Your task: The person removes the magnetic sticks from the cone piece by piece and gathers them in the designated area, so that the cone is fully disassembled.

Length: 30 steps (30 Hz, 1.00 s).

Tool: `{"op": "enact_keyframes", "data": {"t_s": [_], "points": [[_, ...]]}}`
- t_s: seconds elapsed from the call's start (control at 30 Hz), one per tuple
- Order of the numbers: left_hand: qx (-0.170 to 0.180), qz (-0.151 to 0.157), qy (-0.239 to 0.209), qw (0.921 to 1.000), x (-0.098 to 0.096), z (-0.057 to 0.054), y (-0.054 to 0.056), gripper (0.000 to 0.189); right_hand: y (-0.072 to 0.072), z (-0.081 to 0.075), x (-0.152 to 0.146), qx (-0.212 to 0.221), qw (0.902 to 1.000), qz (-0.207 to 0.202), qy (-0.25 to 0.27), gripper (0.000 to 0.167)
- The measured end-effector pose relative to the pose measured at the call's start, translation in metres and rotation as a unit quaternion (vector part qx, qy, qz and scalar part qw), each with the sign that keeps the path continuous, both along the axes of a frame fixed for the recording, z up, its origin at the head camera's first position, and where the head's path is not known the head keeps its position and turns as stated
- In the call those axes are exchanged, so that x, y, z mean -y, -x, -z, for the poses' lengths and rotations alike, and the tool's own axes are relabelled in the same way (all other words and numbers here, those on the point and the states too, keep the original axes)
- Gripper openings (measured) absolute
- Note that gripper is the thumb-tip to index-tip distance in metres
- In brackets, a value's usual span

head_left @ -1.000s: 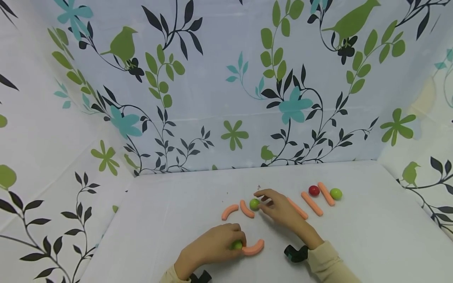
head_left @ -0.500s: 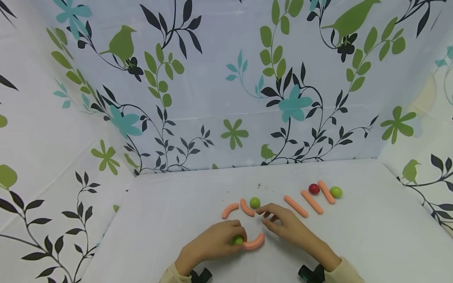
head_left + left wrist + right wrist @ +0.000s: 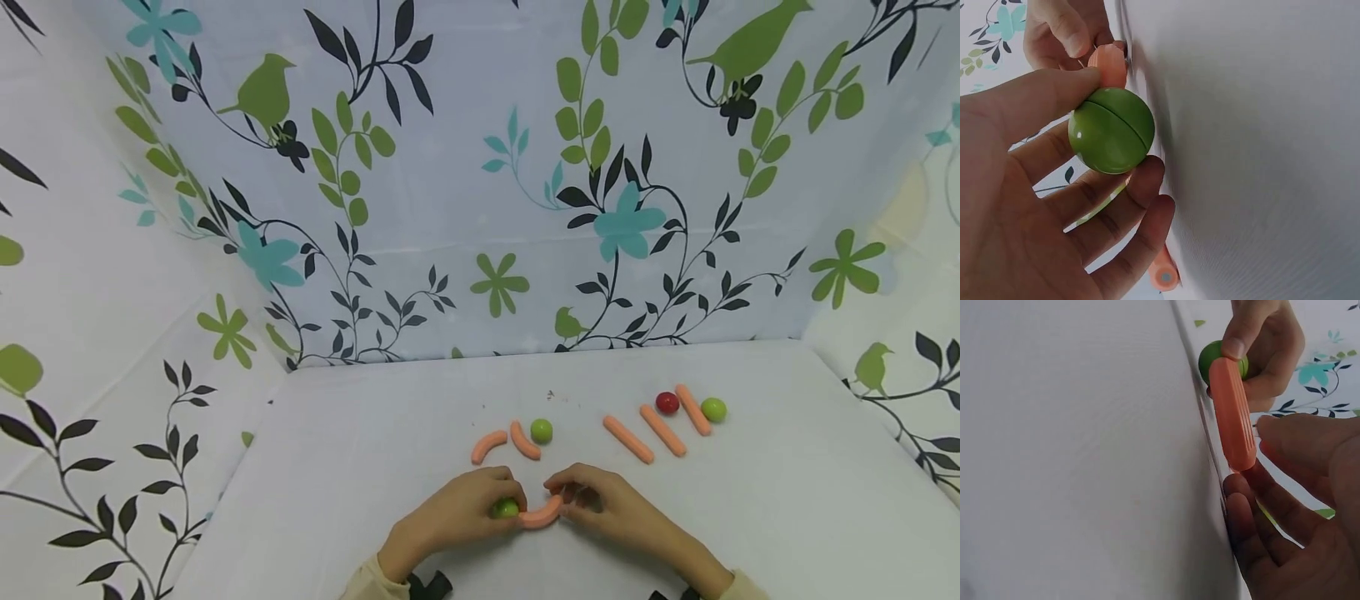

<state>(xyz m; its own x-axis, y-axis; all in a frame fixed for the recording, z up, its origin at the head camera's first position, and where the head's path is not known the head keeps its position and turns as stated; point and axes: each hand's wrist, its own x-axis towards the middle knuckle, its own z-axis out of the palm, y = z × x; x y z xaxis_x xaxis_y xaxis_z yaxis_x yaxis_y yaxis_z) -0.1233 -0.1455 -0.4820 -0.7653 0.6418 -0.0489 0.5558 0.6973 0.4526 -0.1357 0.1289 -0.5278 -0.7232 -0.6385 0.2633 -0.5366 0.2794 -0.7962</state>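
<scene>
My left hand [image 3: 468, 504] pinches a green ball [image 3: 1112, 131] with a seam line round it, thumb above and fingers curled below. Against that ball sits one end of a curved orange rod [image 3: 542, 514], ribbed along its side in the right wrist view; the left thumb reaches its near end. At the rod's other end, my right hand [image 3: 611, 504] has its thumb and curled fingers about the tip. Beyond the hands on the table lie two more curved orange rods [image 3: 489, 447] and a second green ball [image 3: 542, 431].
Toward the right of the white table [image 3: 360, 433] lie three straight orange rods [image 3: 628, 439], a red ball [image 3: 667, 403] and another green ball [image 3: 714, 410]. A leaf-and-bird patterned cloth [image 3: 450, 183] hangs behind the table.
My right hand has come back from the far green ball, toward me, to the free end of the curved rod. My left hand has stayed nearly still with its green ball.
</scene>
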Motion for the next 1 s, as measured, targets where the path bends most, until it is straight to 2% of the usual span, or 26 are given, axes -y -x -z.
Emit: {"op": "enact_keyframes", "data": {"t_s": [0.17,0.37,0.53,0.73,1.0], "points": [[-0.012,0.005,0.004,0.9999,-0.001,0.002,-0.002,0.013,0.001,0.007,0.000,-0.027,0.9995,-0.014,-0.002,0.025],[-0.019,0.010,0.012,0.9997,-0.001,-0.003,-0.006,0.013,-0.001,0.011,0.001,-0.033,0.9991,-0.016,-0.022,0.019],[-0.023,-0.004,0.023,0.9995,-0.002,0.000,-0.007,0.012,-0.002,0.013,0.002,-0.037,0.9991,-0.013,-0.015,0.017],[-0.035,-0.030,0.063,0.9969,-0.002,0.006,-0.007,0.014,-0.001,0.016,0.004,-0.030,0.9994,-0.017,-0.009,0.016],[-0.047,-0.031,0.064,0.9964,0.000,0.006,-0.004,0.012,0.000,0.016,0.003,-0.036,0.9993,-0.013,-0.004,0.016]]}}
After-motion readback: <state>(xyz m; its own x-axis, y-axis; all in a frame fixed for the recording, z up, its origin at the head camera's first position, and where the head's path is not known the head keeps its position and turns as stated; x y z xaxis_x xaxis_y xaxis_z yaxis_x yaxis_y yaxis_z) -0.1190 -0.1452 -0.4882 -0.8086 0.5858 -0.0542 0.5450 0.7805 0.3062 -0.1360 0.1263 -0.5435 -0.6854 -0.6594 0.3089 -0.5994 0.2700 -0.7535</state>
